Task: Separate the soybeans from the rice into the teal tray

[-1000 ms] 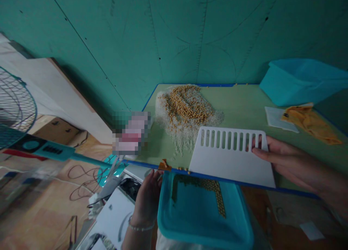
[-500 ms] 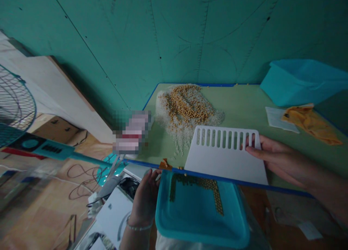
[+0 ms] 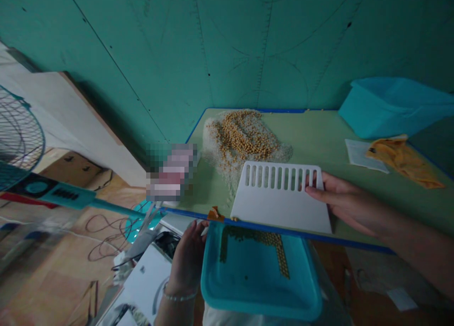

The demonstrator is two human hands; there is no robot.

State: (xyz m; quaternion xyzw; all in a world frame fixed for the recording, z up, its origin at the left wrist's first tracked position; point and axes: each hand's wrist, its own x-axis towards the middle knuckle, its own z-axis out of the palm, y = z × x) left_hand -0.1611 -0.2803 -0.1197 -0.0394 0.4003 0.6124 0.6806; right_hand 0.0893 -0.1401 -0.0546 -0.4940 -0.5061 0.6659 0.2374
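My right hand (image 3: 340, 203) grips the right edge of a white plastic scraper (image 3: 280, 198) with a row of slots along its top. The scraper lies slanted on the green table (image 3: 319, 146), its lower edge at the blue front rim. Behind it spreads a pile of yellow beans mixed with white rice (image 3: 243, 139). My left hand (image 3: 189, 260) holds the left rim of a teal tray (image 3: 258, 274) just under the table's front edge; a strip of beans lies inside the tray. A few loose beans sit on the rim near the scraper's left corner.
A teal tub (image 3: 393, 106) stands at the back right, with a white paper (image 3: 363, 153) and a yellow cloth (image 3: 404, 163) in front of it. A fan (image 3: 21, 141) is at the left. Cables and white sheets lie on the floor below. A teal wall rises behind.
My right hand has slid the scraper leftward along the table's front edge. The tray has shifted slightly left with it. Loose beans at the rim are fewer.
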